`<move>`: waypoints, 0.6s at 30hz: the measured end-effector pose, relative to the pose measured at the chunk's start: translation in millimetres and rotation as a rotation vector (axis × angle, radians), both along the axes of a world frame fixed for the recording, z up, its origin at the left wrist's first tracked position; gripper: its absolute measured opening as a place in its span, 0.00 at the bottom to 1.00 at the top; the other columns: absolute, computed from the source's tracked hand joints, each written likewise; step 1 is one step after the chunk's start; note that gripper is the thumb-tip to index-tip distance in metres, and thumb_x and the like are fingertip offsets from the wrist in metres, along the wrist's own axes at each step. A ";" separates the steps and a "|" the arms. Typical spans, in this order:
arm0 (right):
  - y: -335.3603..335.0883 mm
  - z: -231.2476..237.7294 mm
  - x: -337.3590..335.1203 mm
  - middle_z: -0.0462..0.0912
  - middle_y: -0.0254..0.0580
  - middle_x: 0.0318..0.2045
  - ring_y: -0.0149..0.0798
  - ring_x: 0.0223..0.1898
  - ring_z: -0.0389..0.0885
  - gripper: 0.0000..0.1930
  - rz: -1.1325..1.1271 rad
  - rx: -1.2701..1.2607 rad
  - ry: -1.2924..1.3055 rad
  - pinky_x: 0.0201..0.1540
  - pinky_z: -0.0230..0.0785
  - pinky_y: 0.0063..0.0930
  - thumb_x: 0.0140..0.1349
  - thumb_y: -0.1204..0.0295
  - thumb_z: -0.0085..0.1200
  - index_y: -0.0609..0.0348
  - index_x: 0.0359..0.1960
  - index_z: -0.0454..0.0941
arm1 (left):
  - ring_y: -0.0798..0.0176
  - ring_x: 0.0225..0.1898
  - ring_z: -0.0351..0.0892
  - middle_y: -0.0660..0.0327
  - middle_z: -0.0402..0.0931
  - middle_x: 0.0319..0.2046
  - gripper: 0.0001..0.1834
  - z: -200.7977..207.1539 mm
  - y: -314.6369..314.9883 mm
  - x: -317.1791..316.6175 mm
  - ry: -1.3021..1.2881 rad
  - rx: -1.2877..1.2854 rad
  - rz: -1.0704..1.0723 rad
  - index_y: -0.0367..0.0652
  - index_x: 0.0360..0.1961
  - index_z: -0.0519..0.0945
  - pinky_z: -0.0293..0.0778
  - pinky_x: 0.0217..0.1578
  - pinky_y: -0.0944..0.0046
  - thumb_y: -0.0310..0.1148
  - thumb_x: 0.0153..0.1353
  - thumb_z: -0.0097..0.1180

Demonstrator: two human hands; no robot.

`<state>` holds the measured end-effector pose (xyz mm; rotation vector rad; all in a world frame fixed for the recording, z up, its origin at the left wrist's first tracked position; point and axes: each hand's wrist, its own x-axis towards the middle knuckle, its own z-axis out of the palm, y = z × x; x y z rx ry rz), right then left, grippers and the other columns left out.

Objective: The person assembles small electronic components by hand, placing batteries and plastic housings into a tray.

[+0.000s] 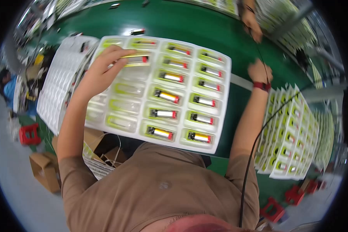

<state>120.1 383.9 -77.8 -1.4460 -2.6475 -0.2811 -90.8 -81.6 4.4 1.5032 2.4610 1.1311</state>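
Observation:
A white moulded tray [224, 127] lies tilted before me, with rows of clear, yellow-green-edged pockets. Many hold a small cylindrical part [160, 132] with a black end, a silver or yellow middle and a red end. Over the tray's upper left, my left hand [104, 69] pinches a similar red-ended part [137, 59] in a yellow-green surround between thumb and fingers. The pockets below that hand have no parts in them. Right of the tray, my right hand [260, 71] is closed over the green table, fingers curled and partly hidden; what it may hold cannot be seen.
Another person's hand [252, 25] reaches in at the upper right, beside a thin black cable [259, 48]. Stacked filled trays [288, 135] stand right, and white trays [63, 77] left. A loose part [137, 31] lies on the green table [174, 23]. Red stools [29, 134] stand on the floor.

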 end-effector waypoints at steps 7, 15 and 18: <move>129.0 -114.5 45.3 0.83 0.61 0.54 0.63 0.55 0.82 0.20 -0.308 -0.040 0.170 0.57 0.75 0.53 0.63 0.62 0.55 0.49 0.56 0.82 | 0.48 0.47 0.79 0.51 0.81 0.41 0.14 -24.2 0.8 -26.7 -0.016 -0.201 -0.091 0.40 0.53 0.85 0.74 0.51 0.54 0.30 0.71 0.54; 85.1 -51.1 22.9 0.86 0.57 0.44 0.52 0.48 0.85 0.17 0.123 -0.121 0.322 0.53 0.77 0.42 0.62 0.69 0.58 0.61 0.52 0.82 | 0.49 0.56 0.76 0.52 0.78 0.50 0.15 -33.0 -6.4 -44.2 0.027 -0.224 -0.190 0.40 0.53 0.85 0.71 0.59 0.56 0.30 0.70 0.54; 29.6 4.9 0.1 0.86 0.43 0.45 0.35 0.45 0.84 0.18 0.343 -0.570 0.796 0.50 0.76 0.30 0.68 0.71 0.59 0.62 0.58 0.80 | 0.49 0.54 0.76 0.53 0.79 0.48 0.14 -35.2 -10.3 -43.6 0.080 -0.267 -0.199 0.39 0.51 0.86 0.72 0.58 0.55 0.29 0.70 0.52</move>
